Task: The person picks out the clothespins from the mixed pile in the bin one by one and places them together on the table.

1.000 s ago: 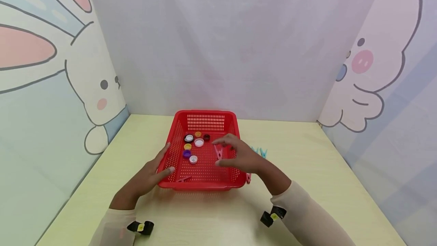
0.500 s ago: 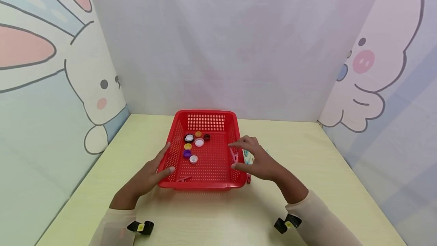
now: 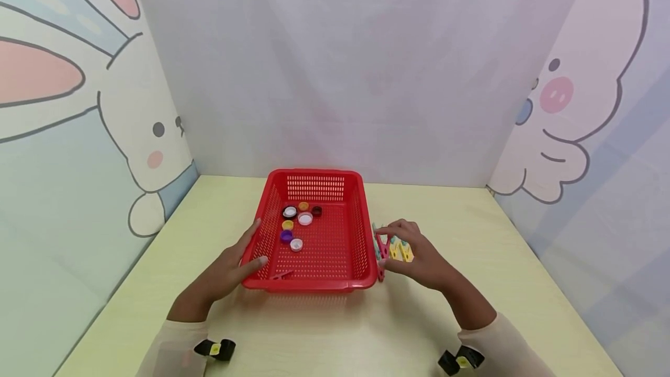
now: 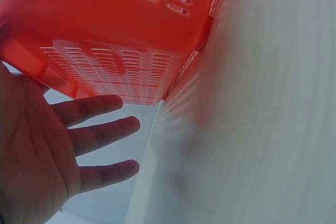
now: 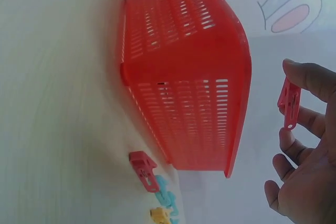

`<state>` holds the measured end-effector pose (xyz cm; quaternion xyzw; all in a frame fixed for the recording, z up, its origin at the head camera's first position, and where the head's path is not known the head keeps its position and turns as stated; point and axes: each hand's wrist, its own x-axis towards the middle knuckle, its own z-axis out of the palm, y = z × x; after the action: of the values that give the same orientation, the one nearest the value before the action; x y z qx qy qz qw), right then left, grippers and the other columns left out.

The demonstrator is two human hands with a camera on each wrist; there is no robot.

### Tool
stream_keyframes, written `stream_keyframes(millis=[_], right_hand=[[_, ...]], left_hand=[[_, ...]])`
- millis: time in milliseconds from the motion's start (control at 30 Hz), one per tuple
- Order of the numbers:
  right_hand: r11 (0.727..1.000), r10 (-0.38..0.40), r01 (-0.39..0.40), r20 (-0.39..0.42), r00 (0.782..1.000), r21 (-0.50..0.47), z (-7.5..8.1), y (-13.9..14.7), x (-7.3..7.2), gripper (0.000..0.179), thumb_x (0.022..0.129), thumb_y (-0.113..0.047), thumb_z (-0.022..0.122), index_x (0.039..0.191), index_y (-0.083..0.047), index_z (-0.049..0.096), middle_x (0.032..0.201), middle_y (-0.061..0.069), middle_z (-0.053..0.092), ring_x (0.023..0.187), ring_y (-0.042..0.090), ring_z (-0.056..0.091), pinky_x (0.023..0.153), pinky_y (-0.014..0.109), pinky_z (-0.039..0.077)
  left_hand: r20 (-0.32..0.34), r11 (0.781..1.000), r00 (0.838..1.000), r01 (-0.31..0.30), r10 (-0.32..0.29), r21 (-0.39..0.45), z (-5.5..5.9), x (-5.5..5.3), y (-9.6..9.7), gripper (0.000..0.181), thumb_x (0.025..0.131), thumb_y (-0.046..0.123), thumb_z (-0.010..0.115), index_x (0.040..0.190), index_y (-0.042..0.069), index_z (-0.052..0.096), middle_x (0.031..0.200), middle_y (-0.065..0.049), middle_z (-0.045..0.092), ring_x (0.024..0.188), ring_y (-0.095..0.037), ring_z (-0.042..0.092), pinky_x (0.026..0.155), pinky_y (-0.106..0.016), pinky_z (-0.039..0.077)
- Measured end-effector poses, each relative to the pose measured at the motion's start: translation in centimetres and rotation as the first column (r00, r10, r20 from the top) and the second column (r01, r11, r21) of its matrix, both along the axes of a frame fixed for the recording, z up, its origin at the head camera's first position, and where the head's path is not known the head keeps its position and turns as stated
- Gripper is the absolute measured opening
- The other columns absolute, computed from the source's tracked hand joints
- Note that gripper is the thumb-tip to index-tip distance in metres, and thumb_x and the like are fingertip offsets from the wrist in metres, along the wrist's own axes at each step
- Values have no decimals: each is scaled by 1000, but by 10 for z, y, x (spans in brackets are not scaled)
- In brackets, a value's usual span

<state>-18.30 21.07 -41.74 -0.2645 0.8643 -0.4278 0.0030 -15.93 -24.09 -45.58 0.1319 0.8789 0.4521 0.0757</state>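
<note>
My right hand [image 3: 419, 258] pinches a dark pink clothespin [image 5: 290, 104] between thumb and finger, just outside the right wall of the red plastic basket [image 3: 319, 285]. Below it, against that wall, lies another red clothespin [image 5: 143, 170]. My left hand [image 3: 225, 272] rests at the basket's left rim, its thumb laid over the edge. In the left wrist view several of its fingers [image 4: 105, 132] are straight and spread, apart from the basket wall. Inside the basket are several bottle caps, among them a purple cap [image 3: 286, 237] and a white cap [image 3: 296, 245], plus a red clothespin [image 3: 282, 275] near the front.
Yellow clothespins [image 3: 405, 252] and light blue clothespins [image 5: 166, 195] lie on the pale wooden table [image 3: 314, 336] right of the basket, partly behind my right hand. A grey wall [image 3: 335, 74] stands behind, with cartoon-printed walls at both sides.
My right hand has carried the clothespin from above the basket's inside, rightward over the rim, to the clothespins outside. The left hand and basket have stayed put.
</note>
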Motion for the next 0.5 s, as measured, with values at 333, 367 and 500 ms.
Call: stream_keyframes(millis=[333, 367, 500], right_hand=[[999, -31, 32, -13, 999, 38, -18, 22, 1, 63, 88, -29, 90, 146, -25, 66, 139, 14, 62, 139, 36, 44, 93, 61, 65], [999, -33, 34, -16, 999, 42, -20, 24, 1, 63, 88, -30, 90, 146, -26, 66, 139, 14, 63, 138, 35, 44, 94, 65, 63], [997, -51, 53, -23, 998, 60, -27, 30, -1, 59, 91, -32, 88, 145, -27, 67, 135, 5, 66, 134, 31, 47, 99, 65, 57]], left_hand=[[2, 1000, 1000, 1, -1, 3, 1, 1, 0, 108, 99, 51, 72, 178, 24, 2, 139, -19, 63, 109, -22, 66, 85, -34, 69], [0, 1000, 1000, 2, -2, 5, 0, 1, 0, 108, 99, 51, 72, 178, 24, 2, 139, -19, 63, 109, -22, 66, 85, -34, 69], [-6, 1000, 1000, 6, -6, 13, 0, 1, 0, 108, 100, 50, 72, 178, 24, 2, 140, -20, 63, 109, -22, 67, 85, -33, 69]])
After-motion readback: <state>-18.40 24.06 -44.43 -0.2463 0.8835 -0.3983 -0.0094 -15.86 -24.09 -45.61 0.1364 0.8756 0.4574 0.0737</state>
